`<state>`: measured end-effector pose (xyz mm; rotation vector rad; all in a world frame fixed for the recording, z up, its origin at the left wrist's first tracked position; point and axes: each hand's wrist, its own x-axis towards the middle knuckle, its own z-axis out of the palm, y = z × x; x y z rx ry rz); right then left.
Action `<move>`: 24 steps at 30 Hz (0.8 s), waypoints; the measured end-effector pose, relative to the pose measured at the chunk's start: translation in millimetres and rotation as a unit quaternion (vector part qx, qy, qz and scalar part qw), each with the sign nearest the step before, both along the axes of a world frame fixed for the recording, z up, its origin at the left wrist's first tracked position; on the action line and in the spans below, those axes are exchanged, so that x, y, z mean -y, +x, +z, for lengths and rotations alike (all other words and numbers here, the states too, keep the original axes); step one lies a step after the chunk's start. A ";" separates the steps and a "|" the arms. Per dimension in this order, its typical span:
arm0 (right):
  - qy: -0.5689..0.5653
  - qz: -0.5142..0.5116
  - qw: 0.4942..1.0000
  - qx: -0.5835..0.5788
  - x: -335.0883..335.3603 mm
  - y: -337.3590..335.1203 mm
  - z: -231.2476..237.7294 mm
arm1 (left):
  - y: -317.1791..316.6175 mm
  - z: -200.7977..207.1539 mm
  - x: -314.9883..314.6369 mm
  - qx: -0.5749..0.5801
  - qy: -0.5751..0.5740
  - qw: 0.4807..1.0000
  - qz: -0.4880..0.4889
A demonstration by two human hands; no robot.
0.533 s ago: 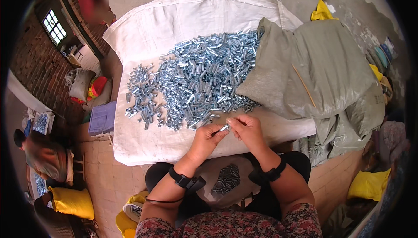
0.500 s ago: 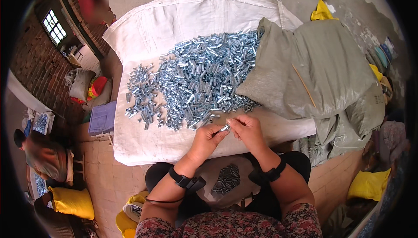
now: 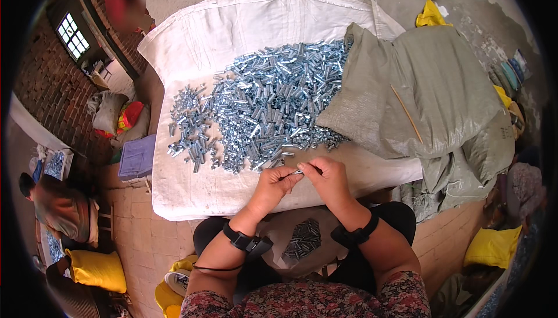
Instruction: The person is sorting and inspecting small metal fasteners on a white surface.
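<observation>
Fingers of the left hand [image 3: 269, 190] and right hand [image 3: 330, 181] together pinch a small, shiny metal piece [image 3: 298, 172], mostly hidden, above the near edge of a white, cloth-covered surface [image 3: 186, 196]. Beyond spreads a heap of smooth, bluish-silver cylinders [image 3: 279, 100]. A bulky, wrinkled grey-green sack [image 3: 447, 79] blocks the right side, a thin stick [image 3: 406, 114] on it. Darker metal pieces [image 3: 303, 239] lie between the knees.

Metal parts [image 3: 279, 97], sack [image 3: 442, 85] on apparently cloth-covered table [image 3: 189, 196]

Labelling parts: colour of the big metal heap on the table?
Metal heap: silvery with a bluish sheen, best in head view.
</observation>
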<state>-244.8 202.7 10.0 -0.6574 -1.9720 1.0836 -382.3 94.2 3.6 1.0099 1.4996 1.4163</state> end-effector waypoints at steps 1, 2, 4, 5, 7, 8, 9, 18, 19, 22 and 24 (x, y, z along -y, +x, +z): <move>0.000 0.000 1.000 0.000 0.7 0.3 0.3 | -0.6 2.4 0.6 0.044 -0.023 0.999 -0.017; -0.016 0.003 1.000 0.000 1.2 0.5 0.6 | -0.6 3.7 0.7 0.044 -0.023 0.999 -0.018; -0.032 0.006 0.999 0.000 1.5 1.0 -0.1 | -0.4 5.4 0.8 0.027 -0.017 0.999 -0.032; -0.032 0.006 0.999 -0.002 0.8 1.5 -1.6 | -0.9 5.4 0.7 0.027 -0.017 0.999 -0.032; -0.031 0.006 0.999 -0.004 -0.2 1.8 -5.5 | -2.0 5.3 0.3 0.068 -0.053 0.995 -0.049; -0.051 0.006 0.999 -0.011 -0.5 2.0 -8.4 | -1.7 5.2 0.0 0.068 -0.052 0.995 -0.049; -0.071 0.005 0.997 -0.018 -1.0 2.2 -10.2 | -1.0 5.0 0.0 0.116 -0.057 0.990 -0.055; -0.288 0.018 0.956 -0.046 -1.4 -0.9 -4.3 | 4.5 5.7 -1.0 0.209 0.023 0.977 -0.030; -0.288 0.018 0.956 -0.047 -1.2 -1.6 -5.9 | 5.8 5.7 -1.2 0.211 0.031 0.977 -0.016; -0.240 0.004 0.970 -0.048 -0.5 -4.9 -12.7 | 11.6 4.5 -3.1 0.204 0.047 0.978 0.015; -0.163 -0.022 0.985 -0.052 2.2 -7.5 -14.1 | 12.9 3.8 -3.2 0.206 0.050 0.977 0.025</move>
